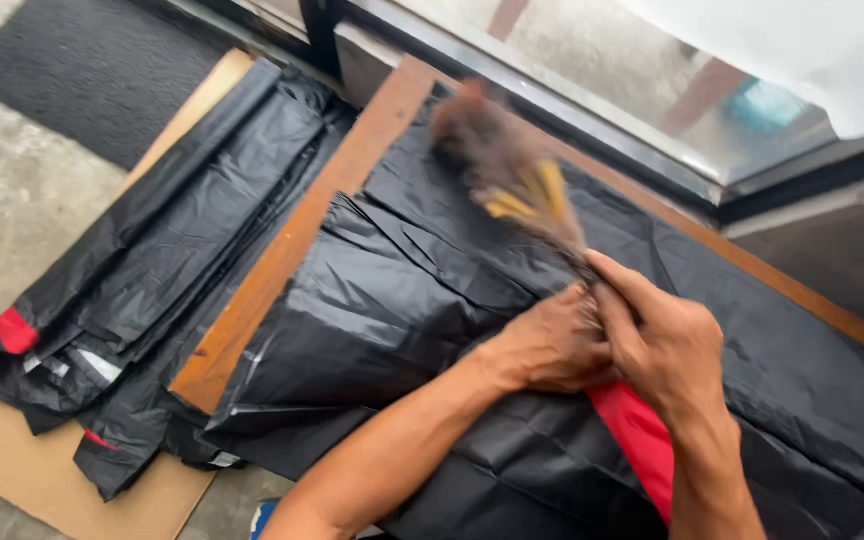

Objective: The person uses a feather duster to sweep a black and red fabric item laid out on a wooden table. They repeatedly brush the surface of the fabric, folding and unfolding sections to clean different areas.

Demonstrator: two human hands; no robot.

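Observation:
A small hand broom [512, 170] with brown bristles and yellow binding is blurred above black plastic sheeting [402, 290] spread over a wooden board [292, 240]. My right hand [667, 345] grips the broom's thin handle. My left hand [552, 345] is closed beside it, touching the same handle and resting on the black plastic. A red strip [642, 440] shows on the plastic just under my right wrist.
A second pile of folded black plastic with red patches [152, 260] lies to the left on cardboard [32, 460]. A dark mat [82, 70] lies on the concrete floor at top left. A glass door with a dark frame [652, 100] runs along the top.

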